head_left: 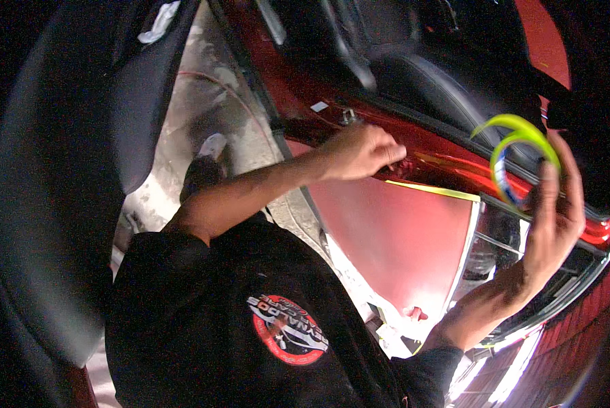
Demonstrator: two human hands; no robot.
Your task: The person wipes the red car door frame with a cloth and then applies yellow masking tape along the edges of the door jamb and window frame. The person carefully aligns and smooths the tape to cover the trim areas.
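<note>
In my raised right hand (556, 207) is a roll of yellow-green masking tape (501, 171), its ring blurred by motion, a loose curl of tape standing off its top. My left hand (363, 151) is closed with curled fingers in front of the glossy red door sill (448, 163) of a car. Whatever those fingers may hold is hidden. Just below that hand, a strip of yellow-green tape (435, 189) runs along the upper edge of a dull red body panel (397, 234). More tape follows the panel's right edge.
A dark open car door (60, 204) fills the left side. Beyond the sill is a black seat (427, 88). A red hose (223, 85) crosses the concrete floor (206, 61), near my shoe (213, 145). A metal door striker (348, 115) sticks out by my left hand.
</note>
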